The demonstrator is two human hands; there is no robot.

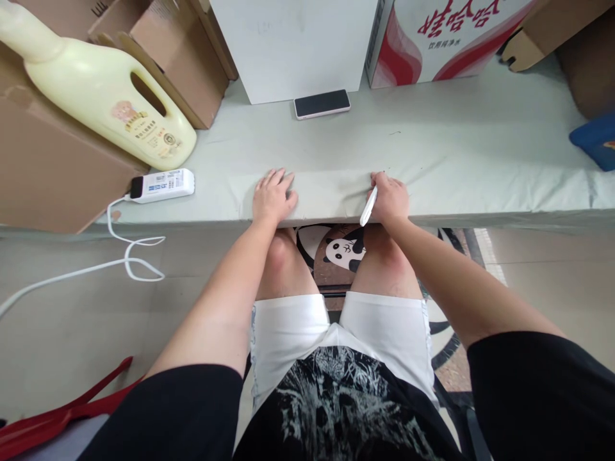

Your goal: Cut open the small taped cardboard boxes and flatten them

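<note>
Right hand (390, 198) held a slim white stick (369, 206) near the front edge of the tabletop (485, 147). Fingers were curled round its upper part; the lower end stuck out past them, angled down-left toward the edge. Top end was mostly hidden by the grip (couldn't tell what the stick was, or whether it had a cap or blade).

Left hand (273, 197) held nothing visible: palm down on the tabletop, fingers loosely spread, thumb out toward the right hand. The two hands sat well apart.

Handling, my read: stick looked light and stiff, probably hard plastic, a bit slick, not very fragile. Best hold seemed to be round the middle, thumb against fingers, light squeeze. Gripping only the exposed end would likely let it swivel.

Around: phone (322, 104) lay flat, dark face up, beyond the hands and just in front of the white box (293, 51). Carton (442, 54) stood right of that. Far left, bottle (115, 102) leaned at a tilt, with the power strip (166, 186) just below it and its cable (127, 259) looping off the edge.
</note>
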